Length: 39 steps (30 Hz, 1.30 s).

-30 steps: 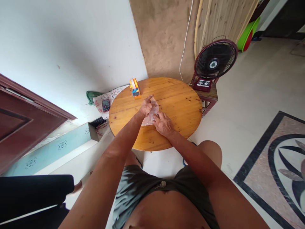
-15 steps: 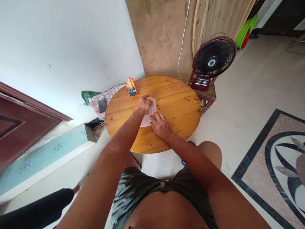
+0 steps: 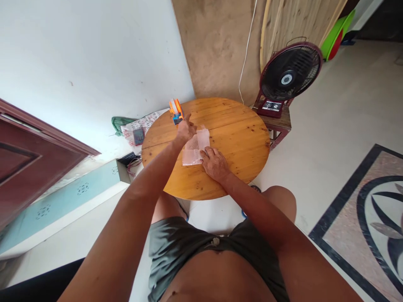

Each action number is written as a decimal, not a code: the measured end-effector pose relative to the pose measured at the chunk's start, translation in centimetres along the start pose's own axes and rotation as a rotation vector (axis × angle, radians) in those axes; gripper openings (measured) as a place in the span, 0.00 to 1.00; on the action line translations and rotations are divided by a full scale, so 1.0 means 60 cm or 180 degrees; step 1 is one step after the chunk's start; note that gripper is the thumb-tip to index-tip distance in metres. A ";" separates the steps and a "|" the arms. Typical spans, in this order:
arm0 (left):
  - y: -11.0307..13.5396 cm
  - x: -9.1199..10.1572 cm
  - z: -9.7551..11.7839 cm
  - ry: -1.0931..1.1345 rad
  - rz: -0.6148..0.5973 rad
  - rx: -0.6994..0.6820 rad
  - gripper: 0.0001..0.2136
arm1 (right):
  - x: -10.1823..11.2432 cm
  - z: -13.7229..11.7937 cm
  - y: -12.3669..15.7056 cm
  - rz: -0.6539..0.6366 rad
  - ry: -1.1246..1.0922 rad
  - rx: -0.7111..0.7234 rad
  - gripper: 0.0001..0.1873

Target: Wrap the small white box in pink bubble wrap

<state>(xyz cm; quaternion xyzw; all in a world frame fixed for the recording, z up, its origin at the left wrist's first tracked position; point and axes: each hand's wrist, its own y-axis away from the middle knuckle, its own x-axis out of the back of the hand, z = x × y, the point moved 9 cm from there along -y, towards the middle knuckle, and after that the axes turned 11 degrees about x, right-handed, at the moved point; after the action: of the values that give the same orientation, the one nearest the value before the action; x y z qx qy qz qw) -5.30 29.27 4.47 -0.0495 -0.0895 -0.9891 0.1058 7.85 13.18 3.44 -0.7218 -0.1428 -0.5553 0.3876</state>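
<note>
Head view: right hand point(image 3: 214, 162) lies flat and open, fingertips pressing the near edge of a translucent plastic sheet point(image 3: 194, 147) spread on the round wooden surface point(image 3: 242, 138). Left hand point(image 3: 185, 131) sits at the sheet's far left edge, its grip indiscernible; an orange tape dispenser point(image 3: 175, 112) stands just beyond it

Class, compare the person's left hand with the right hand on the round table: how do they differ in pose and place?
The left hand reaches farther out, one finger stretched toward the orange dispenser; the right hand lies nearer the body. The left hand is partly curled; the right hand lies flat, fingers on the pale sheet. Both are at that sheet on the wooden table.
</note>
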 end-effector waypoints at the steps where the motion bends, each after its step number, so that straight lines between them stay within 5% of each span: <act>1: 0.009 0.023 0.009 -0.0174 0.0113 -0.0070 0.26 | 0.000 0.000 0.000 0.0009 -0.0009 -0.0004 0.21; 4: 0.061 0.088 0.008 -0.1031 0.0389 -0.0212 0.23 | 0.001 0.000 0.001 0.0061 0.0008 0.0009 0.21; 7: 0.129 0.129 -0.058 -0.1340 0.0258 0.0216 0.24 | -0.001 0.001 0.001 0.0100 0.0042 0.0031 0.20; 10: 0.187 0.136 -0.126 -0.1195 -0.0010 0.0755 0.30 | -0.004 0.003 0.002 0.0122 0.0067 0.0033 0.21; 13: 0.215 0.118 -0.151 -0.0956 -0.0177 0.1067 0.36 | -0.007 0.004 0.002 0.0129 0.0082 0.0031 0.23; 19: 0.211 0.077 -0.144 -0.0351 -0.0283 0.1247 0.34 | -0.008 0.004 0.004 0.0195 0.0138 0.0038 0.23; 25: 0.196 0.072 -0.152 -0.0501 0.0261 0.1219 0.41 | -0.008 0.003 0.007 0.0182 0.0176 0.0021 0.24; 32: 0.169 0.055 -0.156 -0.0942 0.0412 0.1007 0.07 | -0.011 0.002 0.006 0.0152 0.0185 0.0029 0.24; 39: 0.172 0.035 -0.128 -0.0947 0.0713 0.0298 0.09 | -0.011 0.004 0.005 0.0109 0.0224 -0.0013 0.23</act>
<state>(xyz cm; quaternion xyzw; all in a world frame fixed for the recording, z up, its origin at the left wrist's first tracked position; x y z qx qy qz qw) -5.71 17.51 -1.07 -0.1998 -0.1440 -0.9477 0.2031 7.97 13.30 2.72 -0.7049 -0.1155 -0.5740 0.4003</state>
